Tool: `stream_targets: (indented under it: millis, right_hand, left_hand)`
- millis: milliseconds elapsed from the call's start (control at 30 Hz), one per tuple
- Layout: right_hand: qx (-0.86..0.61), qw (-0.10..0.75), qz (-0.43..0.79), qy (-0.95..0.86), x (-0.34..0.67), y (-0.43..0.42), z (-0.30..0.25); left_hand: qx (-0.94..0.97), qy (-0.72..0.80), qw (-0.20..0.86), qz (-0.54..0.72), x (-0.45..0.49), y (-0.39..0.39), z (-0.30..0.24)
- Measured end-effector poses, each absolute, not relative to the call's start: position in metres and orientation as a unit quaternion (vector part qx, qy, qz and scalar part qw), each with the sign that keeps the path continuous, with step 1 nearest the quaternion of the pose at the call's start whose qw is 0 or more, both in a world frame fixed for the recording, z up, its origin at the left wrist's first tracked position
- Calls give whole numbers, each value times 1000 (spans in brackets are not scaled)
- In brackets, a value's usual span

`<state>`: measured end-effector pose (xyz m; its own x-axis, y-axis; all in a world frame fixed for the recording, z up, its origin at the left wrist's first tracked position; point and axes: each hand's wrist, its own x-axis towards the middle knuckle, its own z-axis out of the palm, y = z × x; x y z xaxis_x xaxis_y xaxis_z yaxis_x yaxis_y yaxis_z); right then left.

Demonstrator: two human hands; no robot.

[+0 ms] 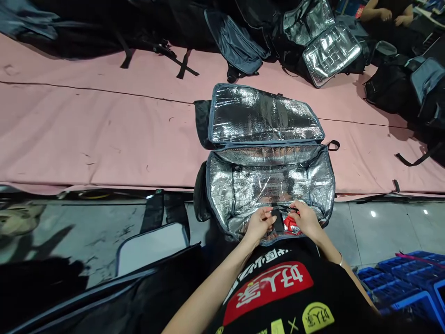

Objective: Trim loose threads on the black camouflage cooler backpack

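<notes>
An insulated bag (271, 183) with silver foil lining lies open before me, its foil-lined lid (264, 116) folded back onto the table. My left hand (259, 225) pinches a black strap (278, 220) at the bag's near edge, thumb and fingers closed on it. My right hand (306, 219), just to the right, is closed around a slim, dark pointed tool that looks like thread snips (285, 208); its tips point left toward the strap. Below the right fingers shows a shiny red patch (290, 226), whose kind I cannot make out.
Pink cloth covers the long table (104, 130). More black bags (86, 32) and another foil-lined bag (332, 51) line its far side. A person's hands (392, 17) show at top right. Blue crates (403, 283) stand at lower right; a dark bag (153, 292) lies at lower left.
</notes>
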<state>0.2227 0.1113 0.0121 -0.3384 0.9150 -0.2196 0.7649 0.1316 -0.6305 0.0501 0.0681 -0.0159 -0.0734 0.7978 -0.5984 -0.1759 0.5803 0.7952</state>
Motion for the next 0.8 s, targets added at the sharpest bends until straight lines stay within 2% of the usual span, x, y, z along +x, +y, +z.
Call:
stream_targets:
  millis: [233,567,633,700,767,800]
  right_hand:
    - [-558,56,324,-761,219,114,20]
    - [-558,76,270,-781,214,116,13]
    - [-566,122,264,-772,216,118,18]
    - [-590,208,221,-748,220,117,28]
    - [-637,268,121,-713,227,114,35]
    - [-627,267,97,-725,231,114,35]
  left_hand:
    - [220,610,636,418,51,67,-15]
    - [220,586,657,421,52,69,-17]
    - [205,586,664,417,54,68,-18]
    - [195,594,661,416,56,64,-13]
    - [190,607,650,416,59,58,-5]
    - [185,614,646,415,60,56,-2]
